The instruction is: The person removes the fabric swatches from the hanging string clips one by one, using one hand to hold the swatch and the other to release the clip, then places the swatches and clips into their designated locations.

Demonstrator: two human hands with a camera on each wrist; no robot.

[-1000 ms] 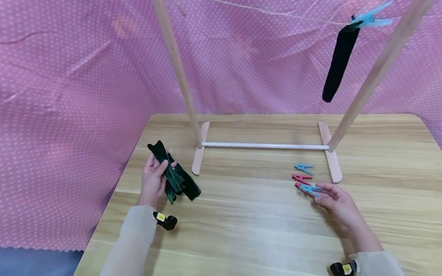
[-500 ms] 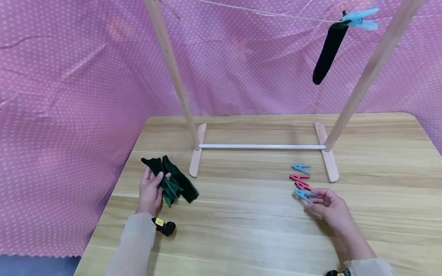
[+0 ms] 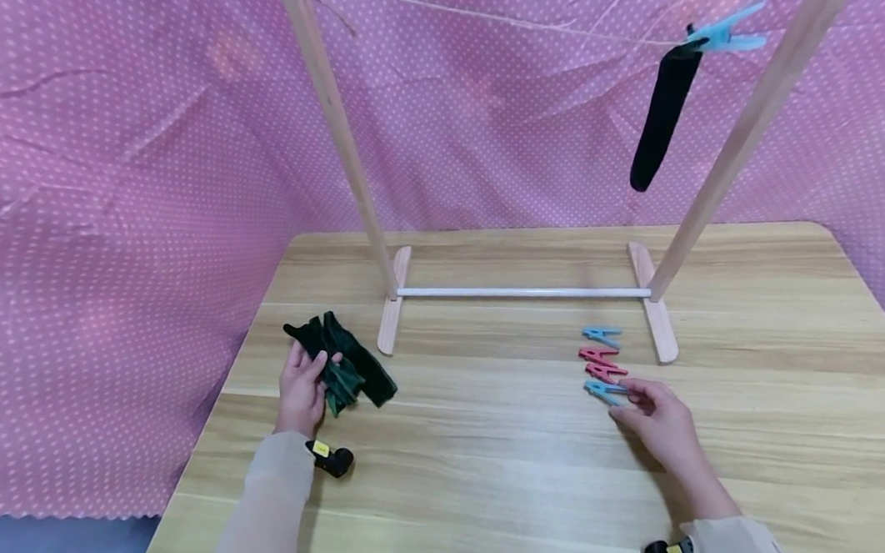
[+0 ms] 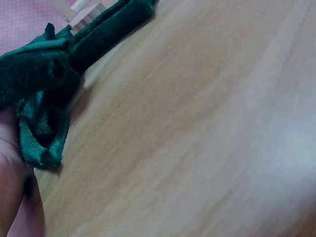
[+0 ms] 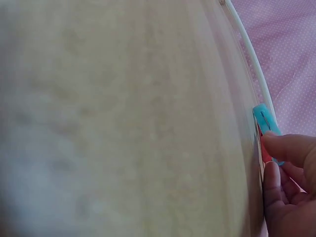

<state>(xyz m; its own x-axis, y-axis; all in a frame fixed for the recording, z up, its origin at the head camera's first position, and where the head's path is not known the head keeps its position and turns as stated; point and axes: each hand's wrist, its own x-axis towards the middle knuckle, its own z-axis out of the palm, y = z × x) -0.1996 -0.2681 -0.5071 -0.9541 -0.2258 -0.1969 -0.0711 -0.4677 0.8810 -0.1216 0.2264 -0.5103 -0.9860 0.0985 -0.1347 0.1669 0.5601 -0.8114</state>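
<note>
In the head view my left hand [image 3: 303, 389] holds a bundle of dark green velvet cloth [image 3: 363, 362] low over the table's left side, thumb on top. The velvet [image 4: 42, 79] also shows in the left wrist view, folded into tube-like parts. My right hand [image 3: 660, 426] has thumb and fingers at the handle end of a blue clothespin [image 3: 600, 391], pinching it at the near end of a short row. Beyond it lie two red clothespins [image 3: 604, 372] and another blue clothespin [image 3: 600, 335]. The right wrist view shows the pinched clothespin [image 5: 266, 120] partly behind my thumb.
A wooden rack with left post [image 3: 337, 129], right post [image 3: 749, 151] and white crossbar [image 3: 524, 294] stands on the table [image 3: 477, 479]. From its string [image 3: 486, 15] hangs a dark sock-shaped cloth [image 3: 664, 121] under a large blue clothespin [image 3: 714, 38]. Pink dotted fabric [image 3: 153, 211] surrounds the table.
My right hand has shifted the blue clothespin slightly left and nearer, off the red clothespin it overlapped. My left hand has lowered a little, and the velvet's upper end has drooped.
</note>
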